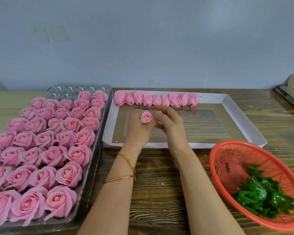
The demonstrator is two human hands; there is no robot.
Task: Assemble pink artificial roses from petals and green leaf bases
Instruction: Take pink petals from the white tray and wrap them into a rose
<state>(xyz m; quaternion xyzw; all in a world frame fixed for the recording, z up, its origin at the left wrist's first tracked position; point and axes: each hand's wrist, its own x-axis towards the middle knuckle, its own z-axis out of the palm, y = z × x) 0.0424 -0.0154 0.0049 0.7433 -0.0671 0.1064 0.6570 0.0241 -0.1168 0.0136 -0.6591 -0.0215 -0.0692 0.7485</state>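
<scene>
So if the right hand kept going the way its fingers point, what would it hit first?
Probably the row of pink petal buds along the far side of the white cardboard tray; the right hand points there, though depth is unclear.

We are seeing a small pink rosebud [146, 117] sitting upright in the left hand [139, 128]. Nine petal heads [157, 99] are lying side by side along the white tray's [202, 145] far edge. Finished roses [41, 150] are filling the clear tray [66, 89] at the table's [159, 192] left edge. Green leaf bases [261, 195] are lying heaped against the red basket's [236, 160] near right rim.
</scene>
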